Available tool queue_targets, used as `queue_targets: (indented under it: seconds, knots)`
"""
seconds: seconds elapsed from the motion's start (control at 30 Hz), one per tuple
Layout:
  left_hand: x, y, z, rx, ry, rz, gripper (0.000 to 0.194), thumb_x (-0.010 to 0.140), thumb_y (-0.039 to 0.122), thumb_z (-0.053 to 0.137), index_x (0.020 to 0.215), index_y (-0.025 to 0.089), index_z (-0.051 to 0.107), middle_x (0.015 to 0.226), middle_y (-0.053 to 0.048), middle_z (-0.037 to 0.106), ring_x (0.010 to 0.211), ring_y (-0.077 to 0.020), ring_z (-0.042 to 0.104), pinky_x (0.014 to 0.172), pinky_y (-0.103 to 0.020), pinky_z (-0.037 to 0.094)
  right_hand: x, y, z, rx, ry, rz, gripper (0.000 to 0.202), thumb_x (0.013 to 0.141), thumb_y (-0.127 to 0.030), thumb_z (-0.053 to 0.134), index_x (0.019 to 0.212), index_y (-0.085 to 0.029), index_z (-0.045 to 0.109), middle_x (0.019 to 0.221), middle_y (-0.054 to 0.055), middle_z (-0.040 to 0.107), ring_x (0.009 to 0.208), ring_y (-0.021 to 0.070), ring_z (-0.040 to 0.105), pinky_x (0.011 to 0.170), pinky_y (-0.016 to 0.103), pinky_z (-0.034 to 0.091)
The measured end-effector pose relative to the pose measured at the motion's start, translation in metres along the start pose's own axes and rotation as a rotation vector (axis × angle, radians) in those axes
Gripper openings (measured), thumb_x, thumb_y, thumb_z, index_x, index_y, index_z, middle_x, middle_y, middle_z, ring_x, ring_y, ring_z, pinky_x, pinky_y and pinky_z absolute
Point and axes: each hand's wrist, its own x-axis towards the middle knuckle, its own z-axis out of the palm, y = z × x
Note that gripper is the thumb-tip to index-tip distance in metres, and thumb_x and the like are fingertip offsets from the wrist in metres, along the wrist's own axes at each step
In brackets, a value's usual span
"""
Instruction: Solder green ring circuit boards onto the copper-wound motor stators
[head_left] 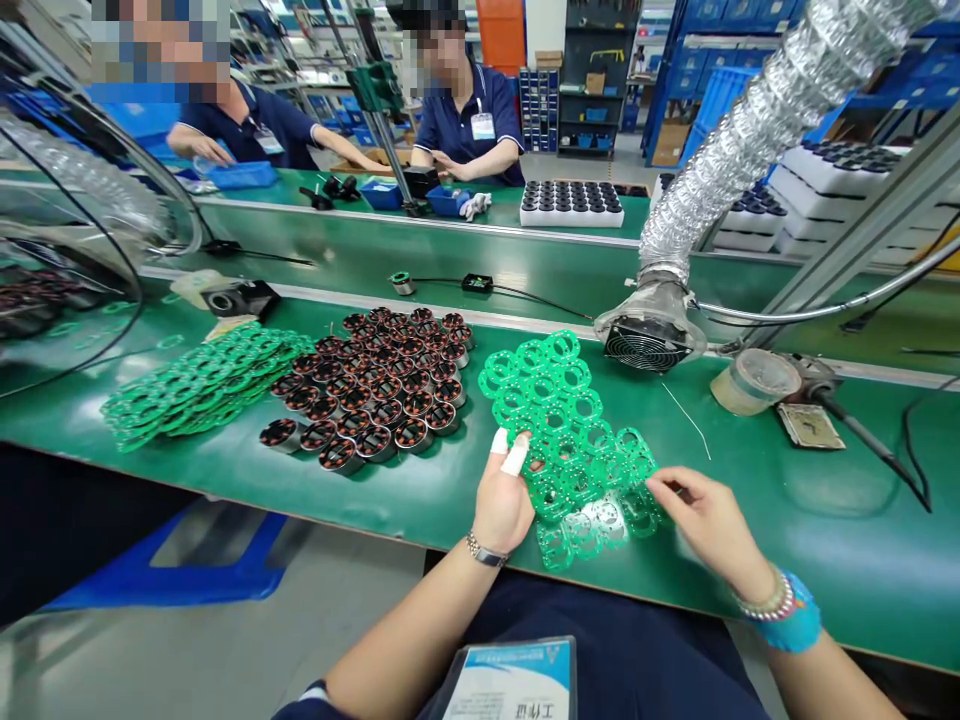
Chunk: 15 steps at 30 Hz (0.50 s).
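Note:
A green panel of ring-shaped circuit boards (pixel 574 460) is held between my hands near the front of the bench. My left hand (pixel 504 500), with white covers on two fingertips, grips its left edge. My right hand (pixel 705 520) pinches its right corner between thumb and forefinger. More green ring boards (pixel 547 370) lie just beyond, overlapping it in view, so where one panel ends is hard to make out. To the left stand several rows of round metal motor parts with copper windings (pixel 375 400). Farther left is a stack of green ring-board panels (pixel 206 385).
A fan (pixel 649 340) on a silver duct (pixel 739 140) stands behind the boards. At right are a round tub (pixel 754 380) and a soldering iron (pixel 874 450). Two co-workers sit across the bench, near a white tray of black parts (pixel 571 210).

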Motion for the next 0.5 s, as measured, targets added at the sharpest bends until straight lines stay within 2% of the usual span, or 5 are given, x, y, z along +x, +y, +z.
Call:
queue_targets:
  seconds: [0.07,0.1,0.2,0.37,0.5]
  knots:
    - [0.001,0.000,-0.004,-0.004,0.028,-0.014,0.043,0.076,0.032,0.064,0.118,0.027,0.054,0.122,-0.003,0.056,0.116,-0.0191,0.049,0.091,-0.028,0.045,0.002,0.017,-0.004,-0.266,0.131,-0.056,0.032,0.082,-0.044,0.051,0.098,-0.017,0.060,0.093,0.010,0.062,0.082,0.0224,0.057,0.077,0.038,0.046]
    - [0.002,0.001,-0.005,-0.008,0.040,-0.021,0.043,0.076,0.032,0.064,0.118,0.027,0.054,0.121,-0.003,0.057,0.118,-0.0192,0.048,0.094,-0.028,0.044,0.002,0.024,-0.003,-0.364,0.144,-0.060,0.038,0.080,-0.044,0.053,0.105,-0.016,0.058,0.097,0.012,0.060,0.086,0.0252,0.056,0.081,0.040,0.045]
    - [0.003,0.001,-0.008,0.001,0.056,-0.030,0.042,0.077,0.032,0.064,0.117,0.027,0.055,0.119,-0.003,0.058,0.123,-0.0187,0.044,0.103,-0.030,0.037,0.003,0.039,0.007,-0.465,0.073,-0.030,0.049,0.078,-0.040,0.055,0.118,-0.012,0.050,0.098,0.014,0.057,0.090,0.0271,0.055,0.081,0.041,0.045]
    - [0.003,0.001,-0.010,0.030,0.038,0.001,0.039,0.077,0.034,0.063,0.114,0.026,0.057,0.119,-0.003,0.059,0.125,-0.0196,0.042,0.107,-0.032,0.032,0.014,0.044,0.011,-0.304,0.011,0.098,0.042,0.070,-0.036,0.061,0.106,-0.014,0.057,0.083,0.007,0.058,0.074,0.0205,0.056,0.070,0.034,0.046]
    - [0.003,0.003,-0.012,0.027,0.037,0.021,0.039,0.076,0.034,0.063,0.113,0.023,0.058,0.117,-0.005,0.060,0.124,-0.0206,0.043,0.107,-0.033,0.031,0.020,0.045,-0.002,0.024,-0.008,0.221,0.031,0.064,-0.038,0.066,0.085,-0.017,0.060,0.069,0.000,0.054,0.059,0.0132,0.051,0.055,0.026,0.042]
